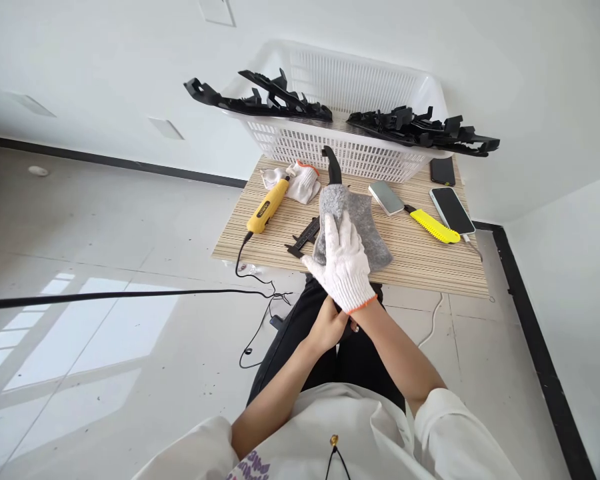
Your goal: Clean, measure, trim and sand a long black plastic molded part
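Note:
My right hand [344, 260], in a white knit glove with an orange cuff, presses a grey felt cloth [373, 233] over a long black plastic part [333, 167]. Its fingers lie along the felt, with the thumb out to the left. The curved tip of the part sticks out beyond the cloth, towards the basket. Below the gloved wrist, my bare left hand [329, 328] is closed around the near end of the part, which is mostly hidden. Left of the cloth lies a dark caliper [306, 237], partly covered.
A white plastic basket [300, 137] at the back bears black plastic parts [420, 127]. On the striped table [420, 273] lie a yellow corded tool [269, 208], a white glove [304, 183], a grey block [386, 198], a yellow knife [434, 225] and phones [453, 210]. Cables trail leftwards.

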A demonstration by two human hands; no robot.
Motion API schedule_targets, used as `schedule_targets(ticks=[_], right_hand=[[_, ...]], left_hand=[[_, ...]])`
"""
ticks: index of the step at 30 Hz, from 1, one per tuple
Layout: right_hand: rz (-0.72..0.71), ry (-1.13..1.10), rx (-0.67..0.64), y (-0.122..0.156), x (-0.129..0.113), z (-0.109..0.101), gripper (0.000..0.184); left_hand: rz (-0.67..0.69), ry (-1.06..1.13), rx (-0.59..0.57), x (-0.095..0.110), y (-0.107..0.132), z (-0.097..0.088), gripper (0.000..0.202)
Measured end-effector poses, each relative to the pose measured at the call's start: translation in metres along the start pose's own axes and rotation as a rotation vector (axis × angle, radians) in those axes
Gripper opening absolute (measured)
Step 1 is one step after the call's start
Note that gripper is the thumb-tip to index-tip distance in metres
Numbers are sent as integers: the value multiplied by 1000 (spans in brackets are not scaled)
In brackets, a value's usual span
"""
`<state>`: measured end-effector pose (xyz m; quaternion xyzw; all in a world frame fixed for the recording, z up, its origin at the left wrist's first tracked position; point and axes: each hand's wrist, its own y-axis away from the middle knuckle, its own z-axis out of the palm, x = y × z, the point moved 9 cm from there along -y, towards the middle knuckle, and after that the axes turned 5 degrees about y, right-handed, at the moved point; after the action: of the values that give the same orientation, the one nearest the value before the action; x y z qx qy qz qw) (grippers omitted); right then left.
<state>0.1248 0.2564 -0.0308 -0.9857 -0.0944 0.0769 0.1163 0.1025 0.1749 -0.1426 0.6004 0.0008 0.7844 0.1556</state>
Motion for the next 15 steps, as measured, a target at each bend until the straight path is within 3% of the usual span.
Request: schedule_targets(ticks=[4,9,12,15], right_hand=[[3,-12,50,-49,1,-2,95],[20,-33,-1,-91,3,-1,89],[24,-58,23,-88,6,-3,88],[16,-62,71,-60,5,-8,90]], left_hand=[[-102,214,-11,-3,1,10,27],[-154,275,-34,-10,2,13,33],[-148,260,-43,-11,1,12,33],[-126,235,-56,-9,0,11,30]])
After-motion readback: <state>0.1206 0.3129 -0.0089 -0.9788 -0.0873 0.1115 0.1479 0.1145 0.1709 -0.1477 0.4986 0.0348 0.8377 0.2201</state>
